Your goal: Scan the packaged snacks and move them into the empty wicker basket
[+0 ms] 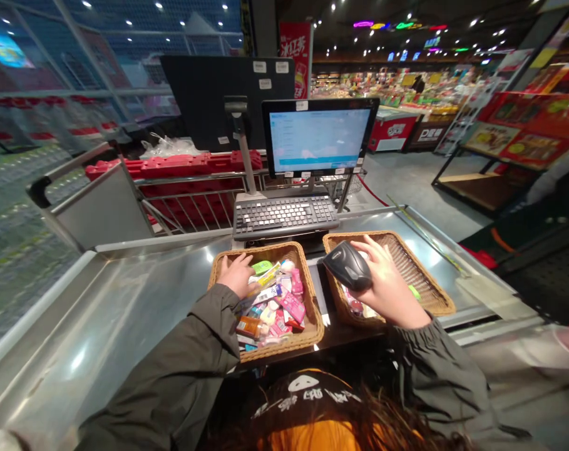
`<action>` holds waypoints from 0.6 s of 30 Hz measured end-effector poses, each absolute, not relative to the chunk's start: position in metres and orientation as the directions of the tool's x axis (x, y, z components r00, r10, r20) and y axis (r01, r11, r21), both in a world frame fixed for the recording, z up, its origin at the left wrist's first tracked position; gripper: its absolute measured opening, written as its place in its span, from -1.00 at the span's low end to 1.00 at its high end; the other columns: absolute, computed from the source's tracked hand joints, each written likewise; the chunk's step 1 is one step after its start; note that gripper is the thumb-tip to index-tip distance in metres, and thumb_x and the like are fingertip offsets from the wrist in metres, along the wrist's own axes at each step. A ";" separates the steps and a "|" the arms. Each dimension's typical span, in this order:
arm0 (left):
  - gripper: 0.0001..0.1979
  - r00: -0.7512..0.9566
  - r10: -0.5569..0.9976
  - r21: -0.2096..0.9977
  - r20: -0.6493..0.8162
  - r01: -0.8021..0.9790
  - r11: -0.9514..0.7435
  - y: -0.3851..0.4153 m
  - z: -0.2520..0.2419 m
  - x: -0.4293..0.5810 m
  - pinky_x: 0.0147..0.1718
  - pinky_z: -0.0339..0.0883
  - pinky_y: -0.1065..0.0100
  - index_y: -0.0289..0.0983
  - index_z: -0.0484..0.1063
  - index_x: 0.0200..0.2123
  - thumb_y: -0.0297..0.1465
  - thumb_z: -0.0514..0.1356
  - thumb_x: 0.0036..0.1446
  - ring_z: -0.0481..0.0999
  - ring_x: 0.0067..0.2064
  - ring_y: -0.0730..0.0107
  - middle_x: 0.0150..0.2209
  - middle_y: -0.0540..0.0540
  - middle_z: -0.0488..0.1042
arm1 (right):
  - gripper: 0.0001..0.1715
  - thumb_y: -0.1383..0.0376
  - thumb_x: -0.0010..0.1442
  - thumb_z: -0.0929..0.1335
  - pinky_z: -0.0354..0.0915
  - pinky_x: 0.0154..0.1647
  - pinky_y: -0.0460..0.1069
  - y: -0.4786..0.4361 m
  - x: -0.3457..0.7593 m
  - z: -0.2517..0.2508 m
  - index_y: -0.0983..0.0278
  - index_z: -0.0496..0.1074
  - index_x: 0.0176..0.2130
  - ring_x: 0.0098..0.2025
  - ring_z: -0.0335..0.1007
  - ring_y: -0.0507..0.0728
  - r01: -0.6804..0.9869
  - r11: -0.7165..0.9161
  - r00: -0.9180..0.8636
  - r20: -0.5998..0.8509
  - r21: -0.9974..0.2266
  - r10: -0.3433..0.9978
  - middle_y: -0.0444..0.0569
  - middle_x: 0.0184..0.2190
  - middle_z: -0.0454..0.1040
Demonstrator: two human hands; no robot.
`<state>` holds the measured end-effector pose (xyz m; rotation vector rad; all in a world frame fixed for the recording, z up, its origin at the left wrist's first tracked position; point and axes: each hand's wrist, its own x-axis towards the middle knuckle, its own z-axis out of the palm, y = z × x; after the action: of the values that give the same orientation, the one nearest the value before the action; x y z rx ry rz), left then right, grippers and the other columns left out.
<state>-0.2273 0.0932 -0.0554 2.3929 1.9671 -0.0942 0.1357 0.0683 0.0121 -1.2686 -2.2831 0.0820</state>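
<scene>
A wicker basket (316,313) full of small colourful packages stands in front of me, left of centre. My left hand (237,275) is over its back left part, fingers spread, by a green package (261,268) and a yellow one (271,275). A black handheld scanner (347,266) is in my right hand (390,285), above the left part of a second wicker basket (415,269). Some small items, partly hidden by my hand and the scanner, lie in that basket, with a bright green one (414,292) near my wrist.
Behind the baskets are a keyboard (287,214) and a lit monitor (319,141), with a larger dark screen back (194,100) to the left. The metal counter (138,282) spreads to both sides. A trolley with red items (185,166) stands beyond it.
</scene>
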 end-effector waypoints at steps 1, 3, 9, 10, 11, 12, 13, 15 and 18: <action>-0.75 0.231 0.971 0.005 -0.058 0.973 -0.231 0.092 -0.048 -0.222 0.22 -0.21 -0.45 -0.16 0.59 -0.20 -0.20 0.25 0.08 0.13 0.36 -0.13 0.30 -0.25 0.26 | -0.46 0.25 0.03 0.37 -0.08 0.30 0.53 0.069 0.142 0.012 0.28 0.41 0.04 0.39 -0.06 0.49 0.784 0.547 -0.407 0.422 -0.294 0.810 0.21 0.21 0.30; -0.74 0.316 0.949 0.037 -0.001 0.948 -0.315 0.091 -0.032 -0.206 0.23 -0.21 -0.43 -0.15 0.59 -0.18 -0.20 0.26 0.09 0.14 0.35 -0.13 0.30 -0.23 0.27 | -0.46 0.26 0.03 0.36 -0.07 0.30 0.51 0.069 0.155 0.012 0.30 0.42 0.03 0.38 -0.04 0.50 0.804 0.519 -0.372 0.437 -0.289 0.819 0.23 0.20 0.32; -0.74 0.549 0.830 0.120 0.093 0.822 -0.557 0.104 -0.011 -0.123 0.27 -0.23 -0.38 -0.16 0.57 -0.16 -0.20 0.28 0.11 0.13 0.35 -0.10 0.29 -0.19 0.29 | -0.44 0.25 0.01 0.36 -0.04 0.28 0.52 0.068 0.198 0.013 0.28 0.41 0.04 0.38 -0.05 0.51 0.870 0.403 -0.258 0.435 -0.283 0.863 0.22 0.21 0.31; -0.74 0.583 0.807 0.126 0.097 0.797 -0.591 0.108 -0.012 -0.107 0.27 -0.24 -0.37 -0.17 0.57 -0.17 -0.20 0.29 0.11 0.13 0.36 -0.10 0.29 -0.19 0.30 | -0.44 0.24 0.01 0.37 -0.03 0.27 0.53 0.067 0.206 0.013 0.27 0.41 0.04 0.38 -0.05 0.51 0.879 0.384 -0.238 0.437 -0.283 0.867 0.22 0.22 0.30; -0.74 0.616 0.782 0.131 0.094 0.771 -0.623 0.112 -0.014 -0.091 0.28 -0.25 -0.37 -0.17 0.57 -0.17 -0.19 0.29 0.11 0.13 0.36 -0.09 0.29 -0.19 0.29 | -0.44 0.24 0.01 0.37 -0.02 0.26 0.53 0.066 0.214 0.013 0.28 0.41 0.04 0.38 -0.04 0.52 0.887 0.366 -0.218 0.443 -0.283 0.870 0.22 0.22 0.30; -0.73 0.648 0.757 0.136 0.089 0.745 -0.653 0.117 -0.016 -0.075 0.28 -0.25 -0.37 -0.17 0.57 -0.16 -0.18 0.29 0.11 0.12 0.36 -0.08 0.29 -0.19 0.29 | -0.45 0.23 0.01 0.37 -0.02 0.26 0.54 0.065 0.222 0.014 0.28 0.42 0.03 0.37 -0.03 0.53 0.894 0.349 -0.197 0.451 -0.283 0.871 0.22 0.22 0.30; -0.72 0.677 0.732 0.139 0.081 0.719 -0.680 0.121 -0.018 -0.059 0.28 -0.25 -0.37 -0.18 0.56 -0.15 -0.18 0.29 0.11 0.11 0.36 -0.08 0.29 -0.20 0.28 | -0.46 0.22 0.02 0.37 -0.02 0.25 0.55 0.064 0.230 0.014 0.28 0.42 0.02 0.37 -0.03 0.54 0.900 0.332 -0.177 0.459 -0.283 0.871 0.23 0.21 0.30; -0.71 0.726 0.686 0.143 0.055 0.674 -0.725 0.131 -0.023 -0.029 0.28 -0.26 -0.37 -0.18 0.56 -0.14 -0.19 0.30 0.10 0.10 0.36 -0.09 0.29 -0.22 0.28 | -0.47 0.19 0.04 0.37 -0.04 0.25 0.57 0.062 0.246 0.013 0.28 0.42 0.02 0.37 -0.02 0.54 0.909 0.301 -0.143 0.465 -0.287 0.874 0.23 0.21 0.30; -0.72 0.777 0.629 0.146 0.000 0.623 -0.769 0.145 -0.033 0.012 0.27 -0.24 -0.38 -0.19 0.57 -0.15 -0.23 0.31 0.07 0.09 0.37 -0.10 0.29 -0.24 0.27 | -0.46 0.20 0.03 0.37 -0.06 0.26 0.57 0.061 0.269 0.011 0.27 0.42 0.02 0.37 -0.03 0.54 0.920 0.261 -0.107 0.456 -0.291 0.884 0.23 0.22 0.28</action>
<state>0.0125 0.1452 -0.0332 2.8305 1.0025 0.0728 0.2690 0.0610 0.0114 -1.6273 -1.9929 -0.0878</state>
